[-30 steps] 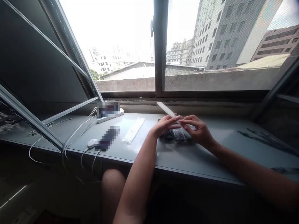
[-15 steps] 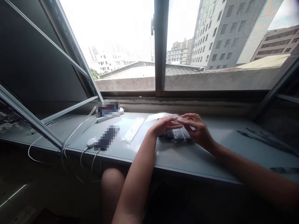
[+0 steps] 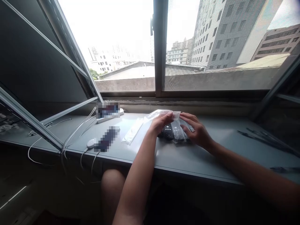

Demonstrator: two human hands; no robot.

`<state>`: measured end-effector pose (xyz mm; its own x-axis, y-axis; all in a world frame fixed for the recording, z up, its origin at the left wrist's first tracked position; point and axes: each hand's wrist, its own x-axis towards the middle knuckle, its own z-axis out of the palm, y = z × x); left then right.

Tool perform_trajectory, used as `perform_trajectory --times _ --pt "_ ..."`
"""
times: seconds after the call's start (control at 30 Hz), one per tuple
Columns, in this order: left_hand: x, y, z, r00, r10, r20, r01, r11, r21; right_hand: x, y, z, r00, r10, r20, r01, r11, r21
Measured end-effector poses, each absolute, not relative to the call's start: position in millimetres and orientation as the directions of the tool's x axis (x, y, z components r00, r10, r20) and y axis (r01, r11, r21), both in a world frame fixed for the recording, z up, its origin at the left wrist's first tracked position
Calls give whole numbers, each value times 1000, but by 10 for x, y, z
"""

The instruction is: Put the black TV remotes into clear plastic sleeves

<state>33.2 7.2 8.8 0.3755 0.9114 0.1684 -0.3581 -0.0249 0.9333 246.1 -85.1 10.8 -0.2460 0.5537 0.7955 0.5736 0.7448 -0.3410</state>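
A clear plastic bag (image 3: 161,113) is pinched between the thumb and fingers of my left hand (image 3: 161,122), its long end pointing left over the table. My right hand (image 3: 195,129) has its fingers and thumb apart, with the fingertips right by the bag's right end; whether they touch it I cannot tell. Beneath both hands lie black remote controls (image 3: 168,132) side by side. At least one wrapped remote control (image 3: 178,132) is in a clear sleeve, partly covered by my right hand. Left of them, another clear plastic bag (image 3: 133,131) lies flat.
The grey table (image 3: 199,165) runs below a window. On its left are a blurred-out phone-like thing (image 3: 106,139), a round white charger (image 3: 91,143), a white power strip (image 3: 110,117) and loose cables (image 3: 77,134). A metal frame (image 3: 53,134) slants there. Dark strips (image 3: 262,137) lie right.
My left hand has turned, and its thumb now presses on the bag's end. The right hand's fingers have come off the bag's middle and spread, uncovering more of the remote controls.
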Motion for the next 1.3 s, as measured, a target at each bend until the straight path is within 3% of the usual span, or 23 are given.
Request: perform_trajectory --times 0.13,0.4,0.6,0.87,1.3 --pt "329 -1 130 447 882 150 -342 13 940 2454 -859 104 -274 529 803 550 771 -321" --pt "338 -32 156 340 937 85 -418 70 906 2435 -921 170 -198 523 829 575 747 -334" --pt "345 -76 172 423 901 97 -361 70 930 2429 -883 123 -279 521 807 554 773 -308" --pt "328 -115 234 429 891 150 -313 -10 950 2457 -872 104 -248 581 775 585 727 -358" --pt "322 -116 219 514 840 175 -295 -18 955 2467 -838 81 -350 527 774 543 788 -290"
